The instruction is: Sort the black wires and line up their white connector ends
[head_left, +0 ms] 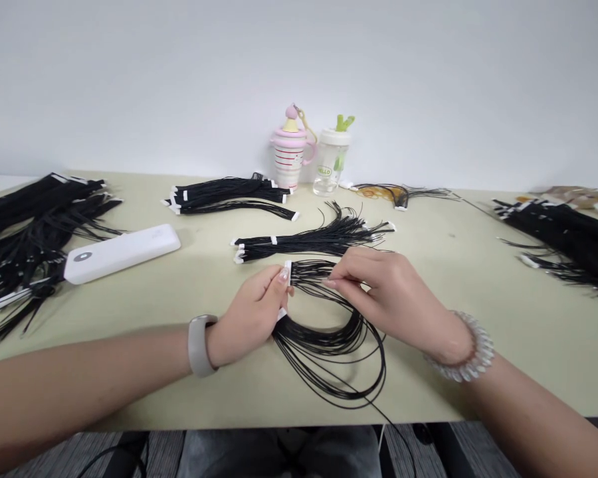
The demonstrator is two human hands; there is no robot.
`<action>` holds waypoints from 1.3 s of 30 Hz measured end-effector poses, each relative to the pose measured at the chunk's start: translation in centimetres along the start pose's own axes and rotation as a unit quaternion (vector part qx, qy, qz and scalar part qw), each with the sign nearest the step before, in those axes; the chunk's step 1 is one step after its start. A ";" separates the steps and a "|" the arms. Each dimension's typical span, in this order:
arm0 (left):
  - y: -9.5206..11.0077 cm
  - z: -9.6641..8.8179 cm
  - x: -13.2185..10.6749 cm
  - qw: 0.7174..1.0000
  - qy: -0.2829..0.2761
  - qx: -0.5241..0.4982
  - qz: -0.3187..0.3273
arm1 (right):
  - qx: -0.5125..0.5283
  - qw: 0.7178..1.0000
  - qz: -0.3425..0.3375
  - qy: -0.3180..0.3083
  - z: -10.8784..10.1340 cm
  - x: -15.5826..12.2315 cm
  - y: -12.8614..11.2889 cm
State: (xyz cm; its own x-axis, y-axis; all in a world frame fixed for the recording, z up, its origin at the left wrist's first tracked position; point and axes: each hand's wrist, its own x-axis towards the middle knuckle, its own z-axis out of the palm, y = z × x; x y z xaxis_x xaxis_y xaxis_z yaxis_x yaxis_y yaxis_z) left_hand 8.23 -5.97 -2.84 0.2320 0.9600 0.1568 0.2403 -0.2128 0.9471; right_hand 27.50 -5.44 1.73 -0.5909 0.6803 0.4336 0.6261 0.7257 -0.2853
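Note:
My left hand [252, 309] is closed around the white connectors [288, 273] at the end of a black wire harness [323, 335]. Its thumb presses on the upper connector, and a second white piece shows below the fingers. From there the thin black wires loop to the right and curve back on the table. Over the upper wires, my right hand [386, 295] is closed in a pinch, thumb against forefinger, close to the strands. What lies between those fingertips is too small to make out. Just beyond both hands rests another black wire bundle [299, 242] with white connectors.
A white oblong device [122, 253] lies at left beside a large pile of black harnesses [24, 232]. More bundles lie at the back [224, 196] and at right [568, 232]. A pink-lidded cup [288, 156] and a clear bottle [330, 162] stand by the wall.

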 end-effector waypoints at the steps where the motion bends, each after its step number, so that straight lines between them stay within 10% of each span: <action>1: 0.0 0.0 0.0 1.000 0.000 0.001 -0.002 | 0.003 1.000 -0.002 -0.004 0.0 0.0 0.0; 39: 0.2 -0.1 -0.2 0.999 -0.042 -0.008 -0.008 | -0.239 0.966 -0.095 -0.010 1.9 -0.2 0.0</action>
State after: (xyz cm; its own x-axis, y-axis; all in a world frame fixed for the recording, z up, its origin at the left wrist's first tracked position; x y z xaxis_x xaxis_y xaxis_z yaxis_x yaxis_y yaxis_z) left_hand 8.11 -6.17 -2.69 0.3068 0.9444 0.1185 0.2300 -0.1944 0.9536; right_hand 26.65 -5.41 -0.02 -0.7247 0.5456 0.4209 0.6663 0.7104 0.2265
